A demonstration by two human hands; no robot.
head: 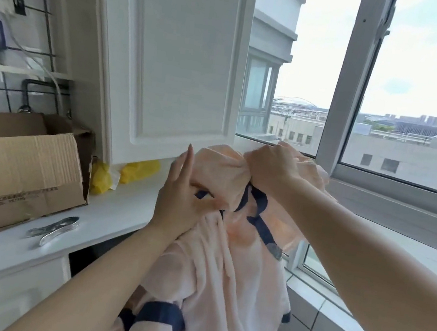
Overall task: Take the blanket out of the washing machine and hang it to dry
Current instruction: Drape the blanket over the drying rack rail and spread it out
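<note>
A pale peach blanket (pixel 225 272) with dark blue trim hangs bunched in front of me, lifted to about the height of the window sill. My right hand (pixel 272 169) grips a gathered fold at its top, fingers curled round the cloth. My left hand (pixel 180 196) is at the blanket's left side; its thumb and lower fingers pinch the fabric near a blue strip while the upper fingers point up straight. The blanket's lower end drops out of view at the bottom. No washing machine is in sight.
A white wall cabinet door (pixel 176 57) hangs just behind the hands. On the white counter (pixel 110 217) stand an open cardboard box (pixel 21 175), yellow bags (pixel 138 171) and large metal clips (pixel 56 228). The window frame (pixel 351 80) and a tiled ledge (pixel 329 327) are on the right.
</note>
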